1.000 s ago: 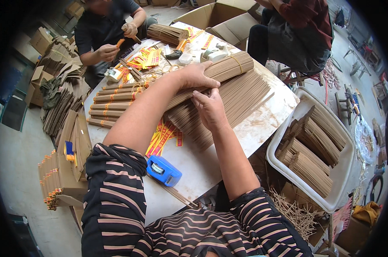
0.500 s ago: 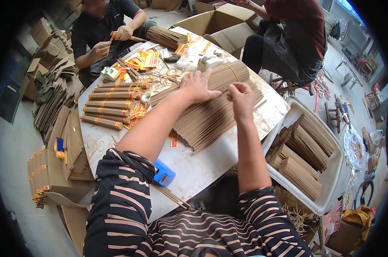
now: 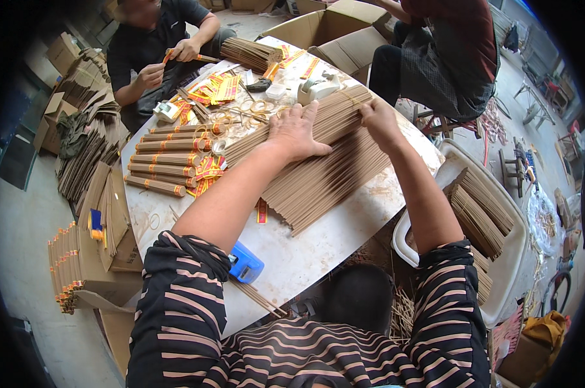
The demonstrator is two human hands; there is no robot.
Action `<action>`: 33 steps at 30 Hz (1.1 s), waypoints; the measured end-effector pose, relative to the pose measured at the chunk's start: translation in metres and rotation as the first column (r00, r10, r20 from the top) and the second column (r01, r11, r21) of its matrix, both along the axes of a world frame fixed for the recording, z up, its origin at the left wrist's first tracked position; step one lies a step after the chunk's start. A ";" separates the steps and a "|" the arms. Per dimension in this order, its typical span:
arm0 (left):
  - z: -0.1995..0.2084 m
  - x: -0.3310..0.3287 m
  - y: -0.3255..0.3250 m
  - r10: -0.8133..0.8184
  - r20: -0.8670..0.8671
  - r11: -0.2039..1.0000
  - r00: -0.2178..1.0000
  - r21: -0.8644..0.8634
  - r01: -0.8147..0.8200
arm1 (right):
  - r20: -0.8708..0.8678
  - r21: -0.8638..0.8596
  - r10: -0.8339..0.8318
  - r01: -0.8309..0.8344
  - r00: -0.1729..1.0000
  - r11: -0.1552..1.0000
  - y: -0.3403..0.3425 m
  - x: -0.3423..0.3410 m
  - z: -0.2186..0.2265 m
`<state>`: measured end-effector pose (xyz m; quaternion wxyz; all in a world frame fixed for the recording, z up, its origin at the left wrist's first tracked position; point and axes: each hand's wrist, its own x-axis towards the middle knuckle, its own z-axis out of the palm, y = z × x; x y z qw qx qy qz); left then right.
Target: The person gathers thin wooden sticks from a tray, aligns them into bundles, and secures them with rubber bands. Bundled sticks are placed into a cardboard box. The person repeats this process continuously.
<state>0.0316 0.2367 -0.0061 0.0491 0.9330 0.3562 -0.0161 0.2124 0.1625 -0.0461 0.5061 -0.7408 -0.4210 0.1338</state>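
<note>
A wide sheaf of thin brown incense sticks [image 3: 325, 174] lies spread at a slant across the white table [image 3: 305, 255]. My left hand [image 3: 297, 132] rests flat on top of it, fingers apart. At the far right end of the sheaf, a yellow band [image 3: 351, 97] crosses the upper sticks and runs to the fingertips of my right hand [image 3: 380, 121]. That hand is closed in a pinch, its fingers partly hidden. Left of the sheaf lie several finished incense bundles [image 3: 166, 158] wrapped with red-and-yellow labels.
A blue tool [image 3: 246, 264] lies at the near edge. Paper labels [image 3: 218, 90], loose rings [image 3: 259, 107] and a white tape dispenser [image 3: 319, 87] sit farther back. Right stands a white tub [image 3: 509, 284] of sticks. Two other people sit across; one holds a labelled bundle [image 3: 188, 54].
My right hand has moved right and away from me, toward the end of the sheaf, with its forearm swung outward. The sticks have spread wider under it. My left hand stays put.
</note>
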 end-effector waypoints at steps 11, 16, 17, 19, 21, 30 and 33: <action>-0.004 -0.002 0.000 -0.013 0.018 1.000 1.000 0.026 0.012 | -0.398 0.025 -0.035 0.050 0.917 0.998 0.002 0.071 -0.004; -0.012 -0.003 0.002 -0.033 0.077 0.996 0.997 0.086 0.026 | -0.695 0.024 -0.211 0.315 0.687 0.949 0.035 0.062 -0.006; -0.012 -0.003 0.002 -0.033 0.076 0.995 0.997 0.091 0.026 | -0.727 0.007 -0.247 0.367 0.640 0.930 0.040 0.063 -0.005; -0.012 -0.003 0.002 -0.035 0.074 0.994 0.997 0.102 0.027 | -0.769 0.054 -0.218 0.402 0.600 0.914 0.050 0.071 -0.017; -0.011 -0.003 0.001 -0.033 0.071 0.995 0.997 0.098 0.026 | -0.821 0.043 -0.220 0.441 0.527 0.897 0.057 0.075 -0.022; -0.004 -0.001 0.000 0.003 0.002 1.000 1.000 -0.028 -0.003 | -0.651 0.276 -0.105 0.363 0.752 0.890 0.025 0.092 0.004; -0.005 -0.001 0.004 -0.007 0.016 0.997 1.000 -0.075 0.008 | -0.546 0.298 -0.022 0.218 0.838 0.929 -0.004 0.078 0.016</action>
